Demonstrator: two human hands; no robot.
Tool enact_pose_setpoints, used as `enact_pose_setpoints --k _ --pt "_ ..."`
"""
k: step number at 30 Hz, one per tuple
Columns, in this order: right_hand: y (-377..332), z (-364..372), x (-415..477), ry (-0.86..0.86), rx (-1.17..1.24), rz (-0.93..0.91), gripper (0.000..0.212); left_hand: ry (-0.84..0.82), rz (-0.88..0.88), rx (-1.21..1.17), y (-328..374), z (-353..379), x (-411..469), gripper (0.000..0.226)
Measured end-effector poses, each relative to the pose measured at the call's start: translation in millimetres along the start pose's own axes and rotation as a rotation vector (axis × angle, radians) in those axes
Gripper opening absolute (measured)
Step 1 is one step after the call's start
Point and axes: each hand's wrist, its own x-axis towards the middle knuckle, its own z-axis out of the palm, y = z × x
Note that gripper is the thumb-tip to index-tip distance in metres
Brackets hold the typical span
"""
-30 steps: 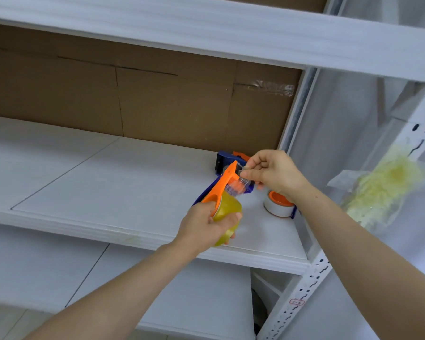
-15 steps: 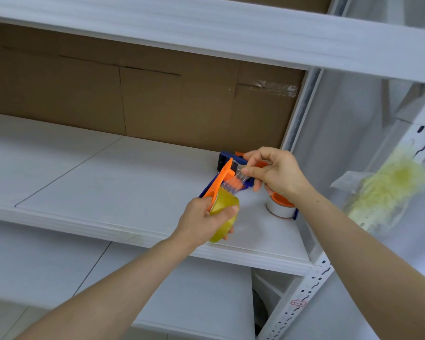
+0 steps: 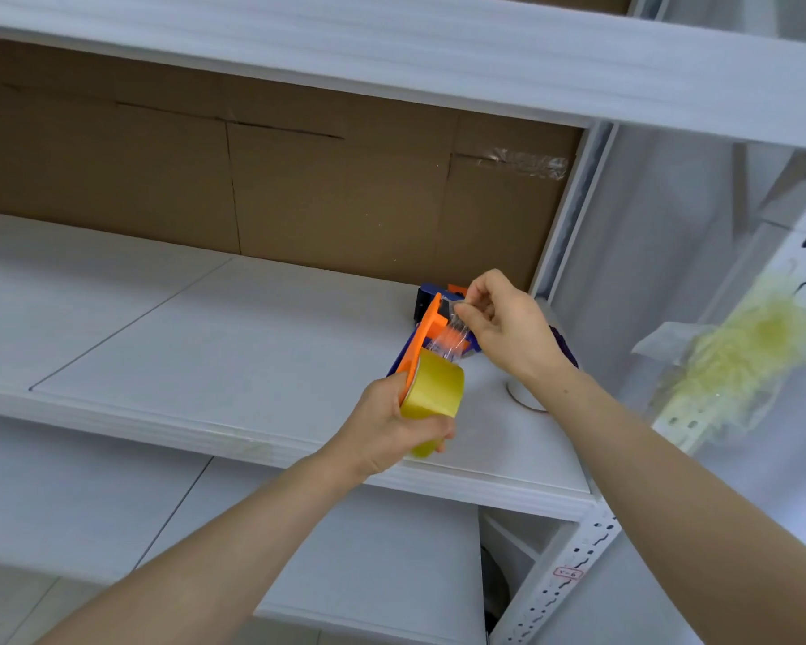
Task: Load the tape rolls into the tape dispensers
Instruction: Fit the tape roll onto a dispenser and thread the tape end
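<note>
Just right of centre frame I see the yellow tape roll [image 3: 433, 388] seated on the orange dispenser [image 3: 426, 339], held above the white shelf [image 3: 205, 328]. My left hand [image 3: 387, 432] grips roll and dispenser from below. My right hand [image 3: 503, 328] pinches the clear tape end [image 3: 450, 335] at the dispenser's top. Behind it lies a blue dispenser [image 3: 426, 295]; a white roll [image 3: 524, 398] peeks beneath my right wrist

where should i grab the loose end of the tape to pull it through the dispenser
Pinch the clear tape end at its free tip, from above and the right, thumb against forefinger, as the right hand does. It is a thin flat strip rising from the yellow roll along the orange dispenser, which the left hand steadies.
</note>
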Motion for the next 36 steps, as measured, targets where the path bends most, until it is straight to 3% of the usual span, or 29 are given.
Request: enact_pose_setpoints --k 5,9,13,20,31,36 --pt "-3 0 2 0.007 -0.054 0.030 0.009 0.012 0.066 0.057 -6 1 -1 0.017" --pt "-2 -17 9 -0.119 0.295 0.245 0.023 0.013 0.053 0.125 -12 1 -3 0.030" --pt "-1 -28 12 -0.188 0.345 0.276 0.018 0.006 0.051 0.132 -13 2 -2 0.034" --pt "-2 -26 6 -0.194 0.123 0.113 0.002 0.002 0.047 0.153 -12 5 -1 0.041" --pt "4 -5 0 -0.060 -0.116 -0.011 0.006 0.042 0.053 0.138 -7 8 0 0.041" --pt "7 1 3 -0.036 -0.238 -0.030 0.010 0.023 0.049 0.112 -7 10 0 0.017"
